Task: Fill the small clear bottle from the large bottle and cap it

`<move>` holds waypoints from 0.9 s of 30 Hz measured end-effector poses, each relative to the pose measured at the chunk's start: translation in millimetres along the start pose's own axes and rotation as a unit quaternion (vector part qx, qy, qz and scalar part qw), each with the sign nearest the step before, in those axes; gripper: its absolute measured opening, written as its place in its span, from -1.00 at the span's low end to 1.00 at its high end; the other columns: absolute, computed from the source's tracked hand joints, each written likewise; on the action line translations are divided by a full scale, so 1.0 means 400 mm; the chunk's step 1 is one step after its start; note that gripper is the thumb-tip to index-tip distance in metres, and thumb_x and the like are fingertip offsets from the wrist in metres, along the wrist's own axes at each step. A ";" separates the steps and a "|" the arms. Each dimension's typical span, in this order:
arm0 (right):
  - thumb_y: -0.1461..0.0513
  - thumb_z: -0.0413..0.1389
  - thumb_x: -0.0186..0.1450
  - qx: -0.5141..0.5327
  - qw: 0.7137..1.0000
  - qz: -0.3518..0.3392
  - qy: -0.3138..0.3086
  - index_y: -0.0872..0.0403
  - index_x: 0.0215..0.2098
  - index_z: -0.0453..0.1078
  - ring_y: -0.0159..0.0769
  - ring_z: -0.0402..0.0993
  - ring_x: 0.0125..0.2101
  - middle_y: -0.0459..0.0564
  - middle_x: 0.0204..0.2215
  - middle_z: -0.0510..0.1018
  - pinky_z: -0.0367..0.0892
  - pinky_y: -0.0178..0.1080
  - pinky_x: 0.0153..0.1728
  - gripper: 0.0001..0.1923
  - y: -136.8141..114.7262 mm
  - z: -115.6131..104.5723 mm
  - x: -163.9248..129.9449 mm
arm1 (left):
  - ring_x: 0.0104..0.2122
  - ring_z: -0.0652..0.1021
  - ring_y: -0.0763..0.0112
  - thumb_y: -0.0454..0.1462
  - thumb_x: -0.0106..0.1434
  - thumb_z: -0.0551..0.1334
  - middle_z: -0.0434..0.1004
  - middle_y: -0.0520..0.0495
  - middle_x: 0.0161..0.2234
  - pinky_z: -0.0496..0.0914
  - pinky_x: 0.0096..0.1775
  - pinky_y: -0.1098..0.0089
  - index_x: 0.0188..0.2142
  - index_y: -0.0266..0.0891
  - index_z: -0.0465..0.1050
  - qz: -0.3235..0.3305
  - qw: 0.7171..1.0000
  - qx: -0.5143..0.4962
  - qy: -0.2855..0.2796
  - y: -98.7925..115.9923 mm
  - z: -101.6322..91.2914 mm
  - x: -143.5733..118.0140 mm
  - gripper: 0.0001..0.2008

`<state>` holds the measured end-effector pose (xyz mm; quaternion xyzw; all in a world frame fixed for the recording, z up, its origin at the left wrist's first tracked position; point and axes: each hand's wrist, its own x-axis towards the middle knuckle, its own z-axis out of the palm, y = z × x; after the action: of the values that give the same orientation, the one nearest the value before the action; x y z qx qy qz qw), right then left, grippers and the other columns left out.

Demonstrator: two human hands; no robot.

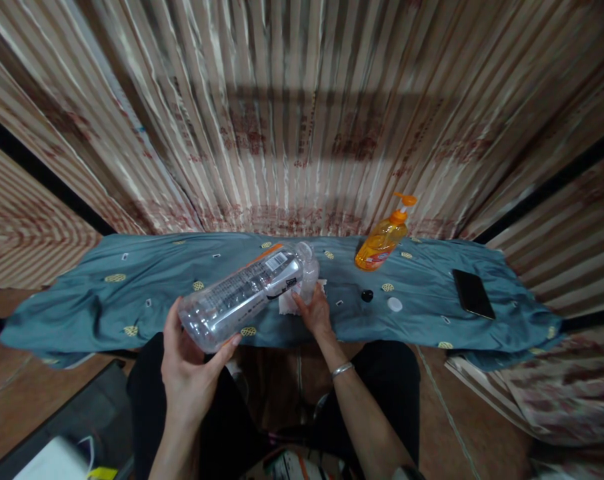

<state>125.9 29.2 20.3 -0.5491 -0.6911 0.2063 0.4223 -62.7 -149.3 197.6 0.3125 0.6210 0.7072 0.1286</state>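
A large clear plastic bottle (242,297) with a silver and orange label tilts over the cloth, its neck up toward the right. My left hand (187,367) is closed around its base, thumb along the near side. Against the neck end is a smaller clear plastic container (309,277), which looks like a small bottle. My right hand (313,310) grips its lower end with the fingers; the exact contact is partly hidden. Under the right hand lies a white tissue (288,305). To the right on the cloth are a black cap (367,295) and a white cap (395,304).
An orange pump bottle (382,243) stands at the back right of the cloth-covered table (167,267). A dark phone-like slab (473,293) lies farther right. Striped curtains (302,133) hang close behind and at both sides. A dark case (92,413) is at the lower left.
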 end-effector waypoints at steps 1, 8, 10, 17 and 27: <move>0.02 0.37 0.46 0.003 1.000 0.011 -0.003 0.09 0.25 0.50 0.16 0.77 0.12 0.30 0.10 0.77 0.70 0.13 0.17 -0.49 -0.005 -0.007 0.005 | 0.17 0.71 -0.01 -0.13 -0.22 0.78 0.67 -0.28 0.27 0.58 0.36 0.00 0.37 -0.18 0.52 0.003 1.000 -0.001 -0.002 -0.001 0.000 0.000 0.13; 0.14 0.40 0.35 0.017 0.996 0.083 -0.041 0.08 0.16 0.55 0.15 0.82 0.06 0.29 0.04 0.80 0.75 0.16 0.14 -0.55 -0.047 -0.029 0.035 | 0.12 0.73 0.00 -0.09 -0.20 0.79 0.70 -0.24 0.23 0.60 0.33 -0.01 0.35 -0.14 0.56 0.017 1.000 0.000 -0.008 -0.010 -0.006 0.001 0.09; 0.15 0.40 0.34 0.018 0.996 0.081 -0.039 0.10 0.22 0.53 0.20 0.82 0.08 0.31 0.05 0.80 0.75 0.19 0.16 -0.49 -0.054 -0.027 0.037 | 0.14 0.72 -0.02 -0.08 -0.21 0.79 0.69 -0.25 0.25 0.60 0.32 -0.01 0.35 -0.13 0.56 0.013 1.000 -0.001 -0.006 -0.013 -0.010 0.002 0.10; 0.21 0.41 0.27 0.023 0.993 0.096 -0.065 0.22 0.38 0.47 0.34 0.82 0.15 0.39 0.11 0.80 0.71 0.28 0.24 -0.27 -0.084 -0.050 0.053 | 0.20 0.69 -0.05 -0.09 -0.21 0.78 0.67 -0.24 0.26 0.55 0.38 -0.05 0.35 -0.13 0.53 0.001 1.000 -0.005 -0.004 -0.009 -0.015 0.003 0.10; 0.15 0.47 0.28 0.013 0.990 0.114 -0.080 0.06 0.27 0.53 0.22 0.84 0.12 0.23 0.06 0.85 0.74 0.10 0.18 -0.38 -0.111 -0.078 0.060 | 0.17 0.69 -0.02 -0.12 -0.22 0.77 0.67 -0.24 0.27 0.55 0.38 -0.06 0.35 -0.10 0.52 -0.007 1.000 -0.002 -0.002 -0.006 -0.015 0.002 0.10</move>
<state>124.2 32.2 79.7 -0.6003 -0.6533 0.3051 0.3461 -67.5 -153.0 195.2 0.3090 0.6214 0.7071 0.1353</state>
